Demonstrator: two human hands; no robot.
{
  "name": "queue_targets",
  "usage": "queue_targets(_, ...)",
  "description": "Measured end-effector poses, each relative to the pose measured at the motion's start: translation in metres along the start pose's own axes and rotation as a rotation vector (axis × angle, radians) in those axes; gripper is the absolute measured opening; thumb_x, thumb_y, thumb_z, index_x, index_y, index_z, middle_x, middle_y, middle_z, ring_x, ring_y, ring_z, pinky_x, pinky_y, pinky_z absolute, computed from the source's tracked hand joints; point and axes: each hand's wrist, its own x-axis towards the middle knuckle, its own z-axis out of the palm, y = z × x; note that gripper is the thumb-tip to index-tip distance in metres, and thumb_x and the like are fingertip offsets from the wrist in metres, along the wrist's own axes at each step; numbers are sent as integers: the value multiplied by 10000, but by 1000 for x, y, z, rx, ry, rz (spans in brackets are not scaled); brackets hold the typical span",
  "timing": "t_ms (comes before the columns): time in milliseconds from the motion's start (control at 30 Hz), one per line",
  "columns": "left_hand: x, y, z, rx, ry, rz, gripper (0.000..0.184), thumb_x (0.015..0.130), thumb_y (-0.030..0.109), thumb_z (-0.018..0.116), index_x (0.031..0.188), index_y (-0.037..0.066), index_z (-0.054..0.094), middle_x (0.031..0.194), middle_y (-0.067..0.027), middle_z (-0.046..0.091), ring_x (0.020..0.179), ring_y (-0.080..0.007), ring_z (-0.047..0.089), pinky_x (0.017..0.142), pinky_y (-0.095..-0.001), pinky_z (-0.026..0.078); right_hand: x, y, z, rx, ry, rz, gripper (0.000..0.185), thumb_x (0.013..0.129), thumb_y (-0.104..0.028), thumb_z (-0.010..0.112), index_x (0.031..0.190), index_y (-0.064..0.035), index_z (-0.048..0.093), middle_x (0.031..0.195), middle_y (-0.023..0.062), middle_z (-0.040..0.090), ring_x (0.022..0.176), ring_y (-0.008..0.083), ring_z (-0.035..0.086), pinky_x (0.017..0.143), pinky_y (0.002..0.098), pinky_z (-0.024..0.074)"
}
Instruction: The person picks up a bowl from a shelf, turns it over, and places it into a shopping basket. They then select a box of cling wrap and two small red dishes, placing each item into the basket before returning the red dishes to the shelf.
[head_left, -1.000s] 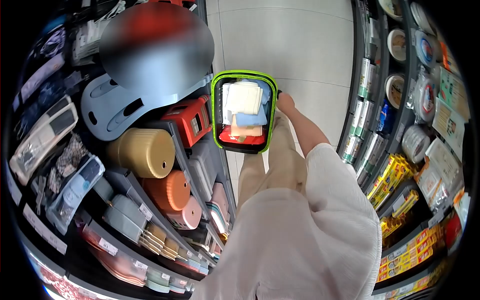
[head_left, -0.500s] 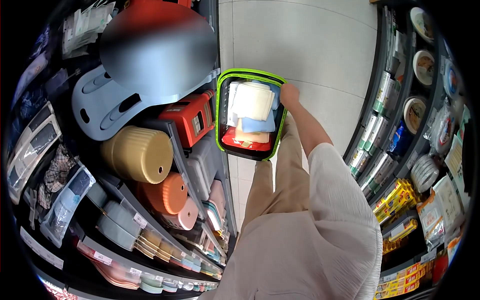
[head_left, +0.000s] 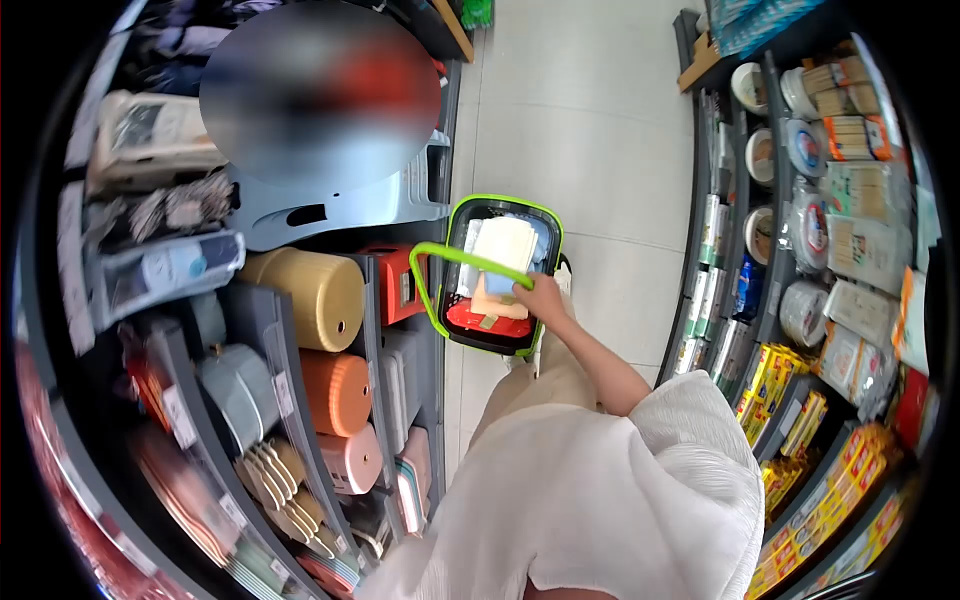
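Observation:
My right hand [head_left: 540, 298] is closed round the bright green handle [head_left: 470, 258] of a shopping basket [head_left: 552, 212]. The handle is swung up and tilts leftward over the basket. Inside the black basket with its green rim lie folded cream cloths [head_left: 503, 242], a blue cloth, a peach cloth and a red package [head_left: 482, 320]. The basket is in the aisle, in front of my legs; I cannot tell whether it touches the floor. My left hand is out of view.
Shelves on the left hold a gold bin [head_left: 315, 300], an orange bin [head_left: 338, 392], a pink bin [head_left: 350, 460] and a light blue plastic item [head_left: 350, 215]. Shelves on the right carry paper bowls [head_left: 760, 155] and yellow packages [head_left: 775, 385]. Tiled floor [head_left: 590, 130] runs between them.
The basket's handle has swung up from the rim, with my right hand on it. My view has shifted, and the basket now appears lower.

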Motion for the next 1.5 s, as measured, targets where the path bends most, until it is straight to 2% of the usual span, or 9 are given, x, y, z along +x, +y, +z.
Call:
queue_targets(133, 90, -125, 15, -9, 187, 287, 305, 936, 281, 557, 923, 8, 694, 873, -256, 672, 852, -462, 647, 724, -511, 515, -97, -48, 7, 10, -107, -261, 390, 798, -351, 729, 888, 27, 708, 809, 250, 682, 748, 392, 684, 702, 455, 529)
queue_targets(267, 108, -26, -90, 73, 279, 202, 306, 939, 243, 556, 1166, 49, 623, 1095, -243, 663, 1039, -441, 623, 901, -515, 505, -198, -77, 27, -126, -207, -289, 401, 803, -374, 723, 905, 13, 731, 786, 256, 682, 744, 390, 690, 714, 467, 534)
queue_targets(367, 105, 24, -149, -8, 715, 693, 594, 814, 79, 643, 1362, -56, 457, 1401, -316, 444, 1294, -447, 446, 1083, -499, 383, -258, -66, 50, -224, -311, -306, 411, 807, -385, 718, 919, 10, 736, 782, 259, 682, 750, 392, 691, 715, 473, 535)
queue_targets(500, 67, 78, -188, 208, 820, 884, 615, 730, 27, 659, 1320, -44, 499, 1414, -303, 436, 1319, -431, 419, 1109, -491, 349, -331, -33, 83, -509, -420, -328, 408, 818, -391, 706, 904, 6, 736, 787, 253, 686, 755, 398, 689, 726, 477, 537)
queue_targets(567, 82, 61, -169, 358, 845, 1004, 549, 719, 30, 652, 1256, -44, 569, 1377, -289, 485, 1298, -420, 444, 1093, -485, 364, -358, 1, 97, -534, -479, -280, 396, 818, -386, 705, 906, -1, 739, 802, 250, 690, 762, 400, 687, 737, 479, 537)
queue_targets(667, 105, 35, -129, 506, 604, 944, 106, 727, 116, 640, 733, 48, 721, 938, -193, 700, 981, -359, 644, 912, -473, 467, -386, 6, 86, -527, -490, -282, 371, 815, -372, 705, 903, -13, 740, 829, 244, 696, 782, 406, 684, 758, 484, 537)
queue_targets(967, 38, -21, -11, 497, 367, 946, 236, 803, 278, 683, 803, 43, 709, 793, -213, 689, 770, -418, 668, 726, -519, 527, -437, 77, 45, -756, -523, -303, 222, 795, -230, 679, 875, -34, 745, 935, 230, 709, 911, 407, 689, 803, 485, 555)
queue_targets(1167, 25, -34, 72, 537, 157, 989, 321, 798, 354, 688, 800, 33, 713, 789, -230, 686, 778, -414, 679, 739, -515, 532, -489, 155, 17, -816, -363, -347, 171, 769, -186, 666, 831, -46, 742, 858, 210, 710, 848, 393, 695, 775, 484, 562)
queue_targets(1500, -19, -70, 181, 692, 326, 829, 388, 811, 399, 652, 875, 21, 717, 869, -221, 707, 856, -400, 663, 869, -489, 471, -560, 223, 4, -861, -272, -344, 125, 727, -142, 665, 771, -50, 736, 802, 182, 708, 795, 365, 697, 743, 469, 566)
